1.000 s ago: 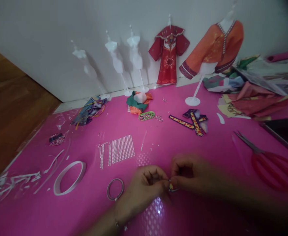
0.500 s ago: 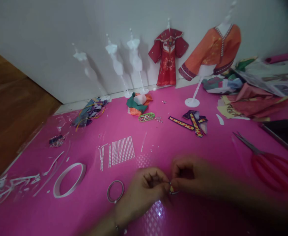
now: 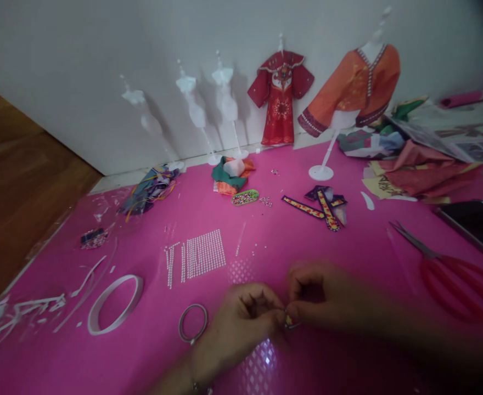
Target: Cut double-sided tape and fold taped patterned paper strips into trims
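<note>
Low in the middle of the view, my left hand (image 3: 252, 312) and my right hand (image 3: 324, 293) meet fingertip to fingertip. Both pinch a small yellow piece with a dark edge (image 3: 290, 318), mostly covered by the fingers. It has colours like the yellow-and-red patterned strips (image 3: 303, 207) lying further back, though its exact kind is too small to tell. Left of my left hand lies a narrow roll of tape (image 3: 180, 323). Beyond my hands is a sheet of pearl stickers (image 3: 206, 253) in rows, a few loose strips beside it.
Red-handled scissors (image 3: 451, 269) and a phone (image 3: 474, 222) lie at right. A wide white tape roll (image 3: 95, 323) and paper scraps (image 3: 23, 310) are at left. Behind stand white mannequins (image 3: 228, 99), a red robe (image 3: 280, 104), an orange top (image 3: 359, 82) and a green bead dish (image 3: 245, 197).
My hands stay in nearly the same place, still pinching the small yellow piece, which has tilted slightly. The view has shifted a little; nothing on the table has visibly moved.
</note>
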{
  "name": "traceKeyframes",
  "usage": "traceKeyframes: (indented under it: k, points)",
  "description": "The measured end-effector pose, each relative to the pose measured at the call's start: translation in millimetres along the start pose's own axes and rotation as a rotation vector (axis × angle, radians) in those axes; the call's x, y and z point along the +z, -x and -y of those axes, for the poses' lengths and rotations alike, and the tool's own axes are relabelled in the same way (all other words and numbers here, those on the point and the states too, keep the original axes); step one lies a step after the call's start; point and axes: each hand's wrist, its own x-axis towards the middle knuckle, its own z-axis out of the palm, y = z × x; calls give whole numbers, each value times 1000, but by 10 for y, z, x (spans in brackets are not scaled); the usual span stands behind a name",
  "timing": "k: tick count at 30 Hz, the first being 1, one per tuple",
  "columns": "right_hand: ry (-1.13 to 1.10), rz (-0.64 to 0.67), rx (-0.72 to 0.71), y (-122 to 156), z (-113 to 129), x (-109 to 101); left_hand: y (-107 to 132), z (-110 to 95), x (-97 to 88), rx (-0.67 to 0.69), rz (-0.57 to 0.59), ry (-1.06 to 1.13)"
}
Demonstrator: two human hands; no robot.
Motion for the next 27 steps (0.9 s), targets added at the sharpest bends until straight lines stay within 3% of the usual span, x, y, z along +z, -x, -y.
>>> traceKeyframes:
  k: [22, 27]
  points:
    - [48, -19, 31, 7, 32, 4, -14, -29, 10, 21, -36, -41]
    - [-30, -33, 36, 5, 55, -26, -24, -43, 12, 33, -61, -33]
